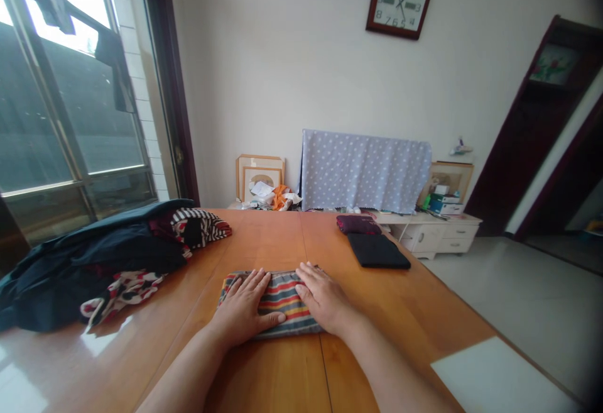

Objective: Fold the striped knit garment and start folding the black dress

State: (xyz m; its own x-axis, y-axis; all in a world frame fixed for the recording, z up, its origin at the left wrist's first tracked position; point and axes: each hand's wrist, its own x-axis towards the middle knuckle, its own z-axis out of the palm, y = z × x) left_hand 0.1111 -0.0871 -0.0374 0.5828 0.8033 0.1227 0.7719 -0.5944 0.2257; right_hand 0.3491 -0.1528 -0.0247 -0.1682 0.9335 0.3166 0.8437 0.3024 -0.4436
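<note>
Right now the left hand and right hand lie open, palms down, grasping nothing, flat on a folded striped cloth at lower centre, on the wooden table, dark clothes heaped left

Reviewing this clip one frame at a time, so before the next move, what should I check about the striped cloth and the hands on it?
1. Left hand and right hand both rest on the striped cloth, fingers spread: ok.
2. Cloth lies flat as a folded bundle on the wooden table: ok.
3. Cloth's folded edges line up: cannot tell, the hands cover part of them.
4. Heap of clothes stays apart from the striped cloth: ok.
5. Black folded cloth and maroon bundle stay apart from the striped cloth: ok.
</note>
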